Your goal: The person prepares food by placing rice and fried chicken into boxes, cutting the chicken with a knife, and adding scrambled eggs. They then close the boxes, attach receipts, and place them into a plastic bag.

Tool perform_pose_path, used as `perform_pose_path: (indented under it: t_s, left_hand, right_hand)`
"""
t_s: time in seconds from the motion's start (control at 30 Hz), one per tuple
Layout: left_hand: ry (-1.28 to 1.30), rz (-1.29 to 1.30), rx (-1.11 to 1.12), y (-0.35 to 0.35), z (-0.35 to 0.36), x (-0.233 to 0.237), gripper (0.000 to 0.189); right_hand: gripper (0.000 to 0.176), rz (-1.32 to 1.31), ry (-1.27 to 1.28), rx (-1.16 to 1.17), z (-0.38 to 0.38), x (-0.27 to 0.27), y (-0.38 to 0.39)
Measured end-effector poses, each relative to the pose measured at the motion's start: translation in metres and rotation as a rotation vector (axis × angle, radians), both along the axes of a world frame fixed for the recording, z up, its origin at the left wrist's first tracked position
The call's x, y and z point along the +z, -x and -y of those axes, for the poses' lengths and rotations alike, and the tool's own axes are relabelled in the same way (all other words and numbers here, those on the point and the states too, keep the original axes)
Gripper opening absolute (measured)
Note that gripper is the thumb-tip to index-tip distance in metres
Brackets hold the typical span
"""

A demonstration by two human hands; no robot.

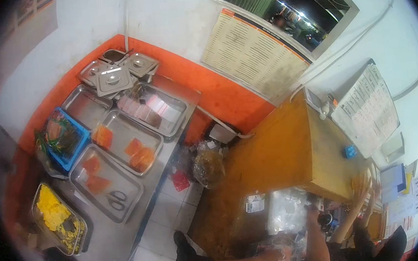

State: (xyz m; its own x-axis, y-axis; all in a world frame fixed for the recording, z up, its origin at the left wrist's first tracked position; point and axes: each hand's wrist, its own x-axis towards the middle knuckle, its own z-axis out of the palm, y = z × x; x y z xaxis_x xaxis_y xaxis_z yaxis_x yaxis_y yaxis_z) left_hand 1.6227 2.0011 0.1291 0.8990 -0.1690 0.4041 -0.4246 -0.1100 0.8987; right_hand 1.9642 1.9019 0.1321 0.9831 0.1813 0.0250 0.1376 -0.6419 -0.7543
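My left hand (pixel 272 258) is low in the view, its fingers closed at crumpled clear plastic bags (pixel 288 253). My right hand (pixel 312 214) is further up, at the right edge of a stack of clear plastic bags (pixel 286 211) on the lower level of the brown wooden counter (pixel 270 157). Its fingers look curled, and what they hold, if anything, is hidden. A dark round object (pixel 327 219) lies just right of it. A small printed packet or paper (pixel 255 204) rests left of the stack.
A co-worker in a dark cap (pixel 393 241) reaches up at the right, close to my right arm. On the left, a steel table (pixel 111 243) carries metal trays (pixel 135 205) with orange packets, scissors (pixel 117 200), a blue basket (pixel 83 145) and lidded pans (pixel 113 80). Bags (pixel 208 167) lie on the floor.
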Motion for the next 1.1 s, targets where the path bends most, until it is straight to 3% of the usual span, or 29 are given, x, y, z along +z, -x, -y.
perform_pose_path:
  t_s: [0.17, 0.3, 0.33, 0.37, 0.4, 0.43, 0.5, 0.53, 0.67, 0.73, 0.97, 1.0, 1.03, 1.07, 1.1]
  left_hand:
    - [0.091, -0.133, 0.017, 0.006, -0.007, 0.018, 0.021]
    - [0.005, -0.137, -0.011, 0.002, -0.003, 0.007, 0.023]
    - [-0.035, -0.123, -0.011, 0.001, 0.0, 0.002, 0.025]
    - [-0.031, -0.124, -0.01, -0.002, 0.01, -0.007, 0.025]
    - [-0.047, -0.17, 0.024, -0.008, 0.025, -0.021, 0.026]
    - [-0.063, -0.217, 0.056, -0.012, 0.035, -0.028, 0.028]
    - [-0.029, -0.218, 0.071, -0.01, 0.034, -0.029, 0.024]
    - [0.006, -0.219, 0.087, -0.009, 0.035, -0.032, 0.024]
    - [-0.14, -0.271, 0.011, -0.015, 0.041, -0.04, 0.029]
    - [-0.209, -0.119, 0.045, -0.016, 0.043, -0.045, 0.027]
    - [-0.161, -0.167, 0.038, -0.008, 0.025, -0.029, 0.03]
    - [-0.118, -0.149, 0.08, -0.007, 0.034, -0.039, 0.03]
    - [0.007, -0.109, 0.017, 0.0, 0.011, -0.01, 0.027]
    - [0.135, -0.077, -0.06, 0.007, -0.011, 0.02, 0.024]
    - [0.143, -0.267, 0.061, 0.0, 0.014, -0.004, 0.019]
  right_hand:
    - [0.025, -0.125, -0.003, 0.125, 0.026, -0.014, -0.01]
    - [0.031, 0.197, 0.422, 0.355, -0.022, -0.007, 0.033]
    - [0.042, 0.126, 0.491, 0.313, -0.059, 0.019, 0.07]
    - [0.05, 0.219, 0.416, 0.379, -0.056, -0.017, 0.06]
    - [0.055, 0.171, 0.556, 0.305, -0.072, -0.023, 0.073]
    - [0.049, 0.206, 0.57, 0.366, -0.068, -0.048, 0.066]
    - [0.042, 0.079, 0.673, 0.258, -0.082, -0.057, 0.074]
    - [0.014, 0.337, 0.589, 0.131, -0.092, -0.064, 0.086]
    - [0.011, 0.243, 0.586, 0.039, -0.087, -0.044, 0.095]
    - [0.012, 0.335, 0.42, 0.066, -0.073, -0.043, 0.082]
    - [0.021, 0.535, -0.056, 0.04, 0.015, -0.06, -0.02]
    - [0.026, 0.436, -0.258, 0.069, 0.013, -0.041, -0.012]
    - [0.032, 0.339, -0.458, 0.084, -0.001, -0.004, 0.002]
    - [0.037, -0.14, -1.193, -0.061, -0.011, 0.029, 0.012]
    - [0.036, -0.178, -1.302, 0.15, 0.005, 0.026, 0.003]
